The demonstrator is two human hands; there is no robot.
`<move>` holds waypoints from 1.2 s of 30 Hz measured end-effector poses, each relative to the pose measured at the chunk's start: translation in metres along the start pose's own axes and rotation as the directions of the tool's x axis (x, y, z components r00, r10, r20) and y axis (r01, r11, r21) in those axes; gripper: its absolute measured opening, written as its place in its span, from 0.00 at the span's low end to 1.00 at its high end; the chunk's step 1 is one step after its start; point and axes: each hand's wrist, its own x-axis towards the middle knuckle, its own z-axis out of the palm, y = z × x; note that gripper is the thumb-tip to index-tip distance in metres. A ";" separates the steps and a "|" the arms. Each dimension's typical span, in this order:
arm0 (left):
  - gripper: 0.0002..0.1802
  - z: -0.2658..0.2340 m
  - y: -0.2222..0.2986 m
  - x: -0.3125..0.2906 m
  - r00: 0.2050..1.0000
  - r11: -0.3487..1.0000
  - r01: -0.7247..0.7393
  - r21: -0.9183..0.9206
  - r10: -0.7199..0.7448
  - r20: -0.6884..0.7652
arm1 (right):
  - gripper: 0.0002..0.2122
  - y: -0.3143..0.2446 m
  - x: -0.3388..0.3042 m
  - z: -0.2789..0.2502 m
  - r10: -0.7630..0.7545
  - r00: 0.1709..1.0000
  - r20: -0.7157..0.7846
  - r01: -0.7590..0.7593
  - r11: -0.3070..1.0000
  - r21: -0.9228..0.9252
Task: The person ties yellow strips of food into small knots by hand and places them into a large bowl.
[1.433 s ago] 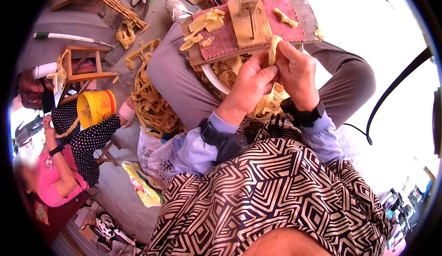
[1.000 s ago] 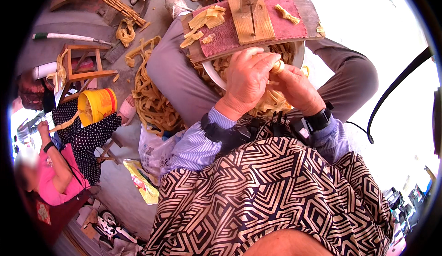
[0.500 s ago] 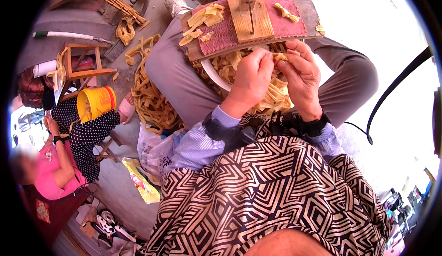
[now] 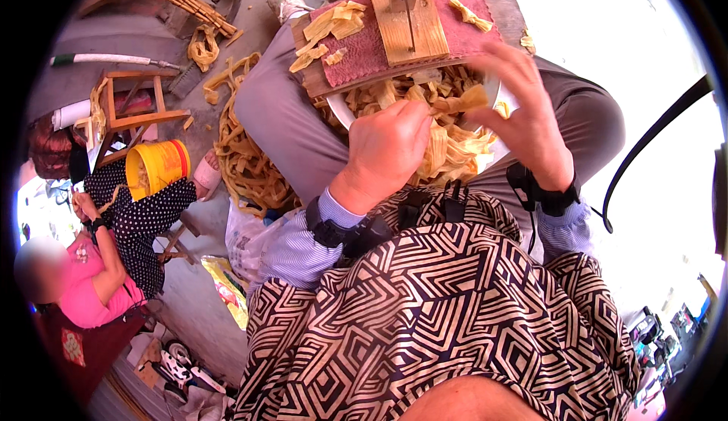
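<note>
The L hand [image 4: 387, 148] has its fingers closed, w/ the tips pinched on one end of a short yellow strip [image 4: 464, 101]. The strip pokes out to the right, just past the near edge of the wood board [image 4: 506, 12], over the white basin [image 4: 339, 110]. It's too blurry to tell its exact shape. The R hand [image 4: 523, 110] has its thumb and fingers spread wide, close to the strip's other end; I can't tell if they touch.

The basin is btwn the person's gray pants legs [image 4: 277, 106], partly under the board, w/ lots of yellow strips [image 4: 455, 152] in it. On the board I see a red cloth [image 4: 356, 63] and a wood block [image 4: 394, 38] in the middle. Flat pcs [image 4: 335, 23] lie near the left edge, a knotted strip [image 4: 470, 15] is nearer the right edge, and a tiny scrap [image 4: 527, 42] is at the near right corner.

A big heap of strips [image 4: 250, 159] is on the floor by the left leg. Over there, a co-worker [image 4: 91, 296] in a pink top has a yellow bucket [image 4: 168, 165] against dotted pants [image 4: 133, 216].
</note>
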 end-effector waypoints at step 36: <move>0.05 0.003 -0.081 0.066 0.959 0.857 0.272 -0.438 -0.277 0.053 | 0.10 0.041 0.034 0.042 0.232 0.973 -0.011 -0.223 0.947 0.233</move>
